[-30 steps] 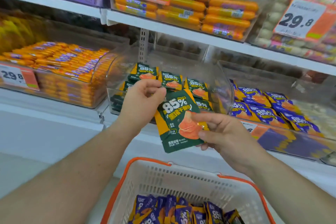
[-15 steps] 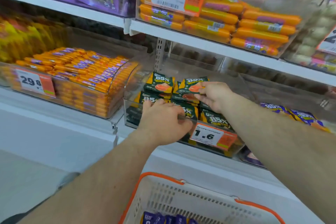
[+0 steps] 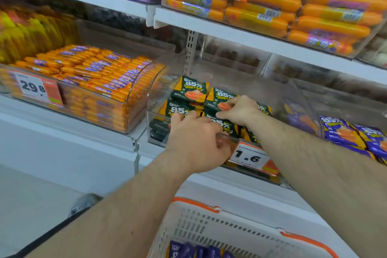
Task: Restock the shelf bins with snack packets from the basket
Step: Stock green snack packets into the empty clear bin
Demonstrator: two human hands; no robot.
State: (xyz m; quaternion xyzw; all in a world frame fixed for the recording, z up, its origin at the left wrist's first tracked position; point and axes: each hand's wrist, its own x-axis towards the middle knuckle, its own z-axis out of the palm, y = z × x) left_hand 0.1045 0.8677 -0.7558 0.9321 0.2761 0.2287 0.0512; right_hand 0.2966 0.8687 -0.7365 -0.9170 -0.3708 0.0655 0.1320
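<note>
Green packets (image 3: 189,92) now binned, left hand (image 3: 194,142) curled at rim, right hand (image 3: 240,110) pinching one

The green packets (image 3: 189,90) in the middle bin are showing "85%". That bin's price tag (image 3: 250,158) is reading "1.6", the left bin's tag (image 3: 34,88) "29.8", and purple packets (image 3: 337,130) at right "85%".

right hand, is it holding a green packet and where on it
Yes: the right hand pinches a green packet in the clear bin, thumb and fingers at its lower right edge.
</note>
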